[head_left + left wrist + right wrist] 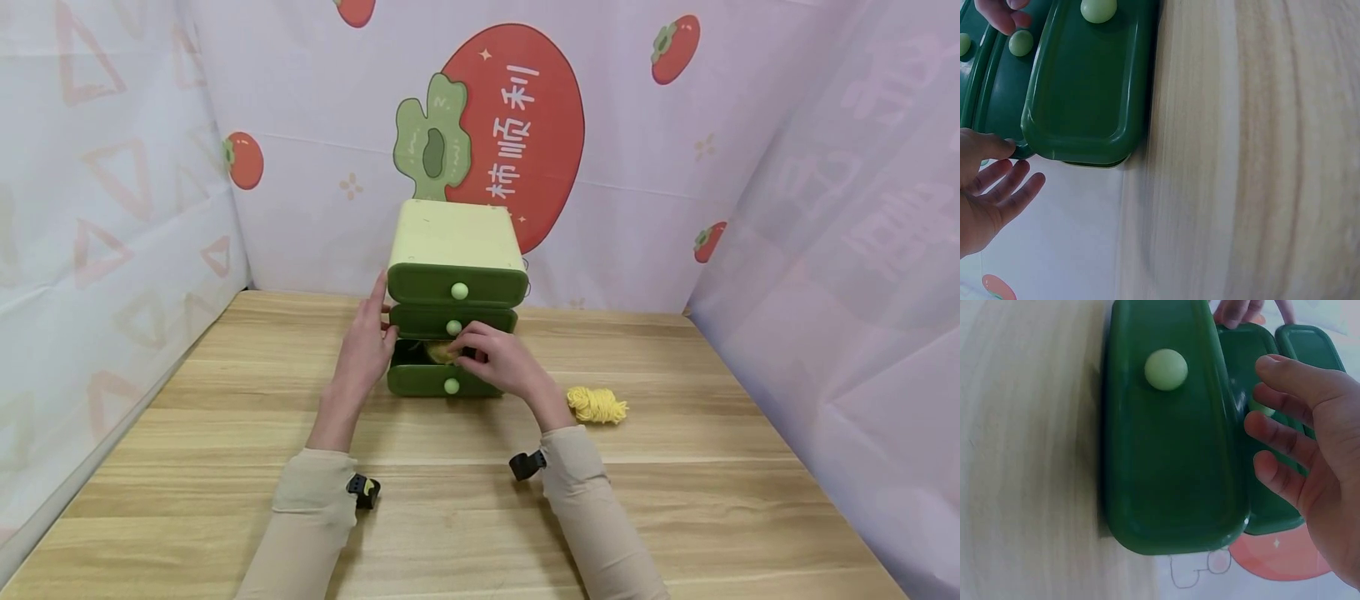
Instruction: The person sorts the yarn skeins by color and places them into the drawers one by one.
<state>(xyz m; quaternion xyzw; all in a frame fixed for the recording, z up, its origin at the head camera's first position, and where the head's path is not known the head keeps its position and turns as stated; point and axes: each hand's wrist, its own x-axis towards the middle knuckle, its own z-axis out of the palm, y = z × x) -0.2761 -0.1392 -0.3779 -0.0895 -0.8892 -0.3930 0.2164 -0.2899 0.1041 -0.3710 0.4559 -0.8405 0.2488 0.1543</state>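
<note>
A small cream cabinet (pixel 453 237) with three green drawers stands at the back of the wooden table (pixel 450 517). Its bottom drawer (pixel 442 382) is pulled out. A yellow bundle (pixel 441 353) lies inside it, just under the fingertips of my right hand (pixel 491 357). In the right wrist view my right hand (pixel 1304 462) hovers over the drawer front (pixel 1172 450) with fingers spread loosely and nothing in them. My left hand (pixel 365 346) rests flat against the cabinet's left side. Its thumb (pixel 988 147) touches a drawer corner and the fingers are straight.
Another yellow yarn bundle (pixel 597 406) lies on the table to the right of the cabinet. Printed fabric walls (pixel 112 208) close in the table on the left, back and right. The top and middle drawers are pushed in.
</note>
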